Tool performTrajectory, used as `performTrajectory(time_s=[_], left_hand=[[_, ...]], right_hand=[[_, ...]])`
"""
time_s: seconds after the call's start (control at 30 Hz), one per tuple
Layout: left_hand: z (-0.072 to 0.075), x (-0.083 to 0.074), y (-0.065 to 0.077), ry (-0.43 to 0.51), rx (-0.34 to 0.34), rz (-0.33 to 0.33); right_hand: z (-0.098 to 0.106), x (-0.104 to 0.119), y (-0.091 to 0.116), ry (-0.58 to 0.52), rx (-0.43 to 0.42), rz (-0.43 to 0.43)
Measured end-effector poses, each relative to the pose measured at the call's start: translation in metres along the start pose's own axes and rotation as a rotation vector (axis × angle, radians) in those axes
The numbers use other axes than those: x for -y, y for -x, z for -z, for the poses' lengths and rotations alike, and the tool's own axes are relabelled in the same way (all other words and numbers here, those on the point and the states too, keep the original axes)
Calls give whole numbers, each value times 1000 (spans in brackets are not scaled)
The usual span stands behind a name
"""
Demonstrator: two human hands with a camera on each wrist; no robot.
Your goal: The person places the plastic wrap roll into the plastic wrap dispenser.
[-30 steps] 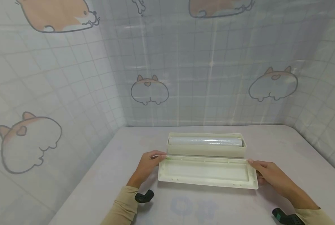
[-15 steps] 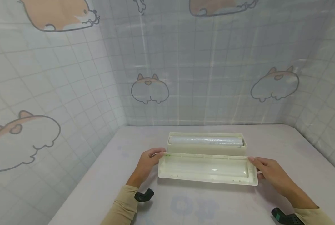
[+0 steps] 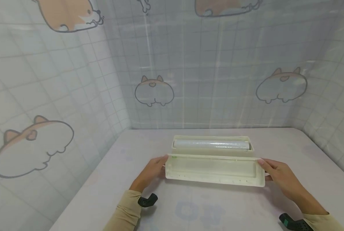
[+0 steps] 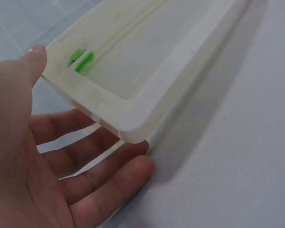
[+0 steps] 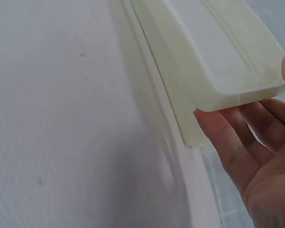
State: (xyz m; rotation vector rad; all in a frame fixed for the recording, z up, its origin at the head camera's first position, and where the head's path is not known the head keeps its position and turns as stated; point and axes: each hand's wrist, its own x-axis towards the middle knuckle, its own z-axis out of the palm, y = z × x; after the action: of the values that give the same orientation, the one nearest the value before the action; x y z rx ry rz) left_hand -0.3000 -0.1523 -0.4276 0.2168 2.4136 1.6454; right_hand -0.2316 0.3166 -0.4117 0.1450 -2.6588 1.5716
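Note:
Both hands hold a long cream plastic lid (image 3: 213,169) by its ends, hollow side toward me. My left hand (image 3: 150,171) grips the left end, its thumb at the upper edge and its fingers beneath, as the left wrist view shows. A small green piece (image 4: 84,62) sits inside that end. At the right end, my right hand (image 3: 281,176) pinches the lid between thumb and fingers. Just behind stands an open cream box (image 3: 212,152) with a roll of cling film (image 3: 210,144) lying in it. The lid hides the lower part of the box's front.
The pale table (image 3: 102,192) extends around the box and lid, with faint printed lettering in front. White tile-patterned sheeting with cartoon dogs (image 3: 154,91) encloses the back and sides. A black device (image 3: 148,200) is worn at the left wrist, another (image 3: 294,223) at the right.
Both hands have raised the lid a little, toward the box, so it now covers more of the box's front. The box and the cling film roll have stayed put.

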Motion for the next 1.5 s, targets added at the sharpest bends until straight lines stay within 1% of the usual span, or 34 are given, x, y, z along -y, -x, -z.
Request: performTrajectory(time_s=[0.1,0.3,0.43,0.7,0.8,0.97,1.03,1.27,1.4,1.5], left_hand=[[-2,-1,2,22,30,20],[-4,-2,3,67,63,-2],[-5,-2,2,102,64,-11],[-5,-2,0,128,32,-36],[-5,-2,-1,116,13,-37],[-5,-2,-2,110,-12,-20],[-5,-3,-2,125,-17,-14],[-4,-4,-2,146,-24,-62],[-5,-5,-2,191,-45,-86],[-5,-6,-2,226,-55,-104]], right_hand=[[0,0,1,-9,-9,19],[2,-2,2,-15,-19,45],[3,-3,3,-35,-16,49],[8,-2,4,-95,22,79],[9,-3,3,-109,42,78],[11,-5,0,-115,74,54],[11,-5,-1,-121,91,53],[11,-3,1,-167,141,56],[10,-3,2,-191,147,45],[10,-3,2,-195,152,54]])
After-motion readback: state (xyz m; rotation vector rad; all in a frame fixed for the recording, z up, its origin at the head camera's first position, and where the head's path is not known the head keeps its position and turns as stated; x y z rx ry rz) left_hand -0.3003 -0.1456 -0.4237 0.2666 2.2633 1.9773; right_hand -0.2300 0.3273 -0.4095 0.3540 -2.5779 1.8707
